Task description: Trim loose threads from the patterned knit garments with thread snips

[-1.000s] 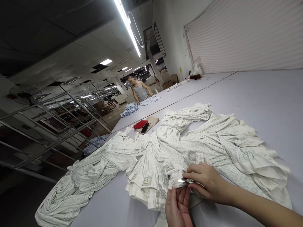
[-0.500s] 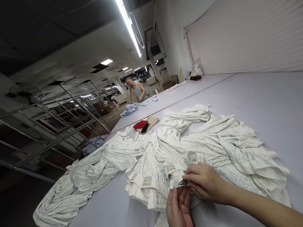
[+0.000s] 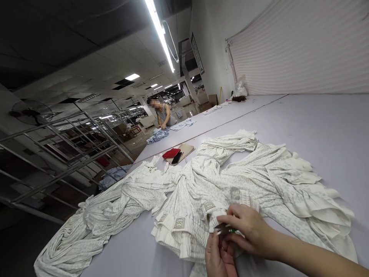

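Note:
A big heap of white garments (image 3: 201, 188) with a faint grey print and small green labels lies spread over the pale table (image 3: 317, 127). My right hand (image 3: 248, 231) is closed on a small metal cutter with a green part (image 3: 225, 230), its tip at the ribbed waistband (image 3: 187, 238) of the nearest garment. My left hand (image 3: 219, 257) sits just below it at the bottom edge, fingers pinched on the waistband fabric.
A red cloth (image 3: 171, 153), a black phone (image 3: 176, 157) and a brown board (image 3: 186, 149) lie past the heap. Farther along the table a person (image 3: 163, 114) bends over blue garments (image 3: 158, 134). Metal racks (image 3: 72, 154) stand off the table's left side.
The view has tilted slightly. My hands have stayed on the waistband with small shifts of the cutter. The person at the far end has bent lower over the blue garments.

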Demonstrator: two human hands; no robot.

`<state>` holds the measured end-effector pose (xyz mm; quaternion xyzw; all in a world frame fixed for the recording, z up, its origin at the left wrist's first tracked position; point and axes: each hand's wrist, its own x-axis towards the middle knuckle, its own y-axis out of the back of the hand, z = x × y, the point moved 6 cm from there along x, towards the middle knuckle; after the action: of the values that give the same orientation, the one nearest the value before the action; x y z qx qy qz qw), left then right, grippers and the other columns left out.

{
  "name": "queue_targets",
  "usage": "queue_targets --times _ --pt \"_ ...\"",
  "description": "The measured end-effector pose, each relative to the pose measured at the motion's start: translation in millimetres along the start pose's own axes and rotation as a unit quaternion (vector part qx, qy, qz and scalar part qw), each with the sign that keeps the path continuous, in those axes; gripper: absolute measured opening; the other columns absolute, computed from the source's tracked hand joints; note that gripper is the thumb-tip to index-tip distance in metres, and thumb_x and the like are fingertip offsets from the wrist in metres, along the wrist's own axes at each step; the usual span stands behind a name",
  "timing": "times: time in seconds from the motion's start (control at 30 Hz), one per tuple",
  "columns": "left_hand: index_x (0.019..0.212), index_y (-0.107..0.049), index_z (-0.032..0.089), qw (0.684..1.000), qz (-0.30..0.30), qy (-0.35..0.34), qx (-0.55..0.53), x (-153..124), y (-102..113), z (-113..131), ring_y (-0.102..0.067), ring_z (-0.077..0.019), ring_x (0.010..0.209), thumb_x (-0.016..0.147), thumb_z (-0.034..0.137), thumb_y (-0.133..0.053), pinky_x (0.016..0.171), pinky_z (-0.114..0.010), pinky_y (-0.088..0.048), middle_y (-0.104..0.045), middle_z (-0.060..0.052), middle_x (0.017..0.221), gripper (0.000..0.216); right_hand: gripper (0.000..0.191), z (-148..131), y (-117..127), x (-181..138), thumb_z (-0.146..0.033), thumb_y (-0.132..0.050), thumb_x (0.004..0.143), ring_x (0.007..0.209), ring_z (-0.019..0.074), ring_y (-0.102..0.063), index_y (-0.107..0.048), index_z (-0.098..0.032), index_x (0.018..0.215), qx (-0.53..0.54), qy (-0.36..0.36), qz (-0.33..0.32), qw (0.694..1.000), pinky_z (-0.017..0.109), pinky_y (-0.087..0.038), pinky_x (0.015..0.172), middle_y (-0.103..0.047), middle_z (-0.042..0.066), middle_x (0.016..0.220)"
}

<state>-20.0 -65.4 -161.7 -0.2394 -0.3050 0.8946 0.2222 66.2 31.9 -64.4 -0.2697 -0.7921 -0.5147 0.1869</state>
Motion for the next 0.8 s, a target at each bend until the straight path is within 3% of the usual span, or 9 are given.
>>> queue_targets --times 0.13,0.27,0.33,0.43,0.57,0.8 --pt "0.081 -0.073 0.018 1.000 0.023 -0.001 0.004 12.5 22.4 -5.3 -0.073 -0.0201 0.075 0.075 0.021 -0.075 0.066 -0.027 -0.059 -0.076 -0.007 0.082 0.007 0.025 -11.4 -14.1 -3.5 -0.012 -0.040 0.087 0.063 0.0190 -0.057 -0.064 -0.018 0.089 -0.002 0.073 0.008 0.997 0.031 -0.038 0.060 -0.065 0.006 0.074" --pt "0.080 -0.073 0.020 0.999 0.025 0.029 -0.024 17.4 30.8 -9.7 -0.074 -0.0210 0.077 0.075 0.025 -0.076 0.069 -0.029 -0.060 -0.077 -0.006 0.082 0.007 0.024 -19.7 -16.1 -14.9 -0.005 -0.049 0.075 0.075 0.0164 -0.064 -0.063 -0.021 0.086 0.167 0.029 -0.126 0.977 0.025 -0.044 0.066 -0.070 0.003 0.085" --pt "0.080 -0.074 0.020 0.997 0.021 0.055 -0.046 16.3 28.4 -12.6 -0.074 -0.0221 0.074 0.075 0.024 -0.076 0.070 -0.032 -0.060 -0.077 -0.006 0.080 0.007 0.022 -17.9 -9.4 -18.0 -0.004 -0.053 0.075 0.077 0.0153 -0.065 -0.063 -0.021 0.083 0.228 -0.025 -0.153 0.961 0.022 -0.046 0.066 -0.070 0.001 0.084" --pt "0.077 -0.074 0.020 0.996 0.002 0.057 -0.067 12.9 19.1 -10.5 -0.074 -0.0207 0.071 0.072 0.021 -0.076 0.065 -0.028 -0.060 -0.077 -0.006 0.078 0.005 0.016 -0.7 3.2 -10.7 -0.014 -0.064 0.078 0.082 0.0181 -0.065 -0.065 -0.020 0.093 0.208 -0.113 -0.105 0.966 0.025 -0.048 0.070 -0.069 0.003 0.092" --pt "0.076 -0.075 0.019 0.995 -0.008 0.057 -0.083 8.5 10.5 -6.7 -0.075 -0.0221 0.077 0.074 0.019 -0.074 0.073 -0.032 -0.061 -0.078 -0.008 0.082 0.002 0.020 14.8 5.2 10.6 -0.024 -0.054 0.092 0.088 0.0205 -0.065 -0.067 -0.019 0.106 0.173 -0.120 -0.039 0.977 0.031 -0.049 0.075 -0.067 0.008 0.100" --pt "0.082 -0.076 0.020 0.993 -0.017 0.063 -0.097 3.9 10.7 -8.2 -0.075 -0.0232 0.082 0.077 0.018 -0.072 0.077 -0.036 -0.060 -0.078 -0.010 0.090 0.006 0.017 24.2 -8.8 24.1 -0.023 -0.057 0.090 0.085 0.0202 -0.065 -0.072 -0.020 0.096 0.221 -0.132 -0.053 0.965 0.031 -0.051 0.075 -0.068 0.007 0.092"
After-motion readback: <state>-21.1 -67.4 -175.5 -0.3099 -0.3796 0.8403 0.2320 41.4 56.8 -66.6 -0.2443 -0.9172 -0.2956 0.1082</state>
